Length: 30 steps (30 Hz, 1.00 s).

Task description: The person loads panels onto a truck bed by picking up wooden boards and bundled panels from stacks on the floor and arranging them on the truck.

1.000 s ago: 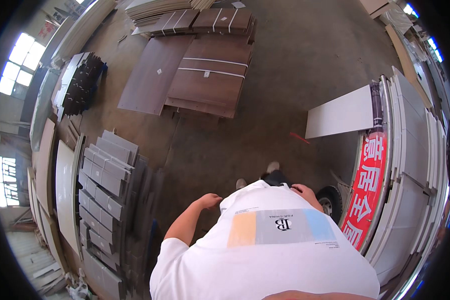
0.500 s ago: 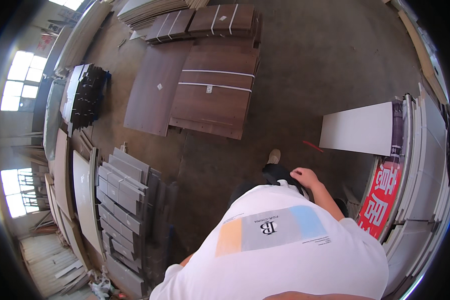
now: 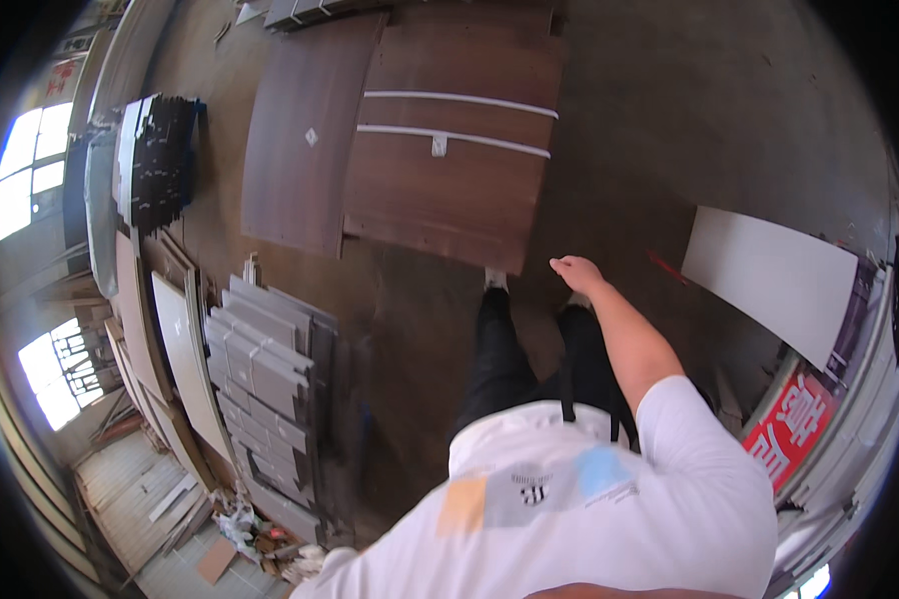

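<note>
- Currently, item one: right hand. I see it held out in front of the body, above the floor and just off the near right corner of the brown panel. The fingers look loosely curled, pinching nothing and touching nothing.
- Left hand: out of the picture, so I cannot tell its grip.
- Brown panel: lies flat on the floor ahead of the feet. Its long axis runs away from the person, up the picture, leaning slightly left. The near short edge faces the shoes, and two white strips cross it from side to side.
- Darker panel: flat, touching the brown panel's left edge, with the same axis.
- Grey boards: a stack left of the brown panel and nearer the person.
- White board: right of the brown panel and well apart from it, with a red sign nearer the person.
- Step, as I judge it: the approach on foot, with the brown panel not yet touched.
- Next move, as I judge it, calls for stooping to the near short edge, getting fingers under it, and using both hands, since the panel is broad.
</note>
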Each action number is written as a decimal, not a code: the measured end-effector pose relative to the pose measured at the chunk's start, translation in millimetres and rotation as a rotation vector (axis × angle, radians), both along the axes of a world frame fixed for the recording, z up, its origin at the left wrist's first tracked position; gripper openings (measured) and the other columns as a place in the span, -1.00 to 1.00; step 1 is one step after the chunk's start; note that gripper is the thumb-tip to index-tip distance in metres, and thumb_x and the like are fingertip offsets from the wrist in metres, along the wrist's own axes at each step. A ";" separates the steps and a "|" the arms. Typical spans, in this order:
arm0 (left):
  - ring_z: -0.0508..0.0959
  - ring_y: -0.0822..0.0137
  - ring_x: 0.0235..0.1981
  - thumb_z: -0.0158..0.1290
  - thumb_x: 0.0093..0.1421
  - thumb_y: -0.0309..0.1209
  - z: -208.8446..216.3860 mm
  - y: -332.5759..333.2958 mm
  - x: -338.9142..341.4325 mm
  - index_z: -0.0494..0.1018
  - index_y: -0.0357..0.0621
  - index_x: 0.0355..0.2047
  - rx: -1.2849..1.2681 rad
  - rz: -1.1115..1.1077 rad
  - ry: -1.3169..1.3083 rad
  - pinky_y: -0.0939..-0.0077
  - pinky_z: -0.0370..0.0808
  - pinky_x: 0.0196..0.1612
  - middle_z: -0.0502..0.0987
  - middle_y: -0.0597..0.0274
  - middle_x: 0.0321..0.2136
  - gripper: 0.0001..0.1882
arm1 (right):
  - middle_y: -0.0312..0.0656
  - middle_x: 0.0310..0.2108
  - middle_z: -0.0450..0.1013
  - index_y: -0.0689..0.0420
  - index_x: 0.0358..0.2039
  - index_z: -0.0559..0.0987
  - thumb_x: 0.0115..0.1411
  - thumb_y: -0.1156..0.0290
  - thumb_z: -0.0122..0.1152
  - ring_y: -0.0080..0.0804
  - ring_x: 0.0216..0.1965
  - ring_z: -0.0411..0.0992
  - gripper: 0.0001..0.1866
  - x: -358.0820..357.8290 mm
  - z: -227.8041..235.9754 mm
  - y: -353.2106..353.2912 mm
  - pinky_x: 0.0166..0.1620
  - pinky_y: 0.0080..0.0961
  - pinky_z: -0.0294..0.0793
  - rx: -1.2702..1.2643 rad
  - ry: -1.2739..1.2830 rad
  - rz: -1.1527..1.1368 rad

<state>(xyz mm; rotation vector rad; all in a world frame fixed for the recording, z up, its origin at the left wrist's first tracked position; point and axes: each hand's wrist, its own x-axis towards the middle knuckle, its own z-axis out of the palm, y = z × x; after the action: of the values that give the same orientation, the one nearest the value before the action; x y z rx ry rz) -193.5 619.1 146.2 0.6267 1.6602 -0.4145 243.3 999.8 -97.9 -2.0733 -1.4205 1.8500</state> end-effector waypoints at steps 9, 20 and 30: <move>0.64 0.02 -0.02 0.22 0.16 -0.18 -83.2 132.6 -102.5 0.58 -0.15 0.00 0.072 -0.412 -0.261 0.18 0.54 0.06 0.65 -0.05 -0.08 -0.56 | 0.13 0.36 0.28 0.31 0.33 0.35 0.37 -0.42 -0.36 0.03 0.41 0.18 0.00 -82.2 -144.3 76.8 0.40 -0.23 0.12 -0.241 -0.049 -0.776; 0.61 -0.12 -0.09 0.02 0.31 -0.22 -124.1 539.8 -136.0 0.58 -0.09 -0.10 0.820 -0.544 0.218 0.07 0.53 -0.02 0.64 -0.07 -0.21 -0.71 | 0.18 0.37 0.25 0.36 0.33 0.33 0.34 -0.48 -0.38 -0.03 0.45 0.11 0.07 -83.5 -38.4 54.3 0.44 -0.33 0.07 -0.135 -0.010 -0.736; 0.27 0.14 0.38 -0.33 0.45 0.23 -201.3 682.4 -105.1 0.18 -0.06 0.44 0.241 0.331 -0.439 0.19 0.22 0.40 0.27 0.25 0.40 -0.22 | 0.22 0.32 0.29 0.31 0.23 0.47 0.33 -0.46 -0.33 0.06 0.39 0.22 0.01 -57.4 125.1 -49.5 0.39 -0.21 0.16 -0.231 -0.213 -0.914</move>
<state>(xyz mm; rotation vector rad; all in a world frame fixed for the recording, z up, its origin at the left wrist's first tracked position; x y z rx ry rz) -298.5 1301.5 -55.0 0.5569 1.3634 0.1587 185.9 950.3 27.2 -2.4432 -0.1330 1.4458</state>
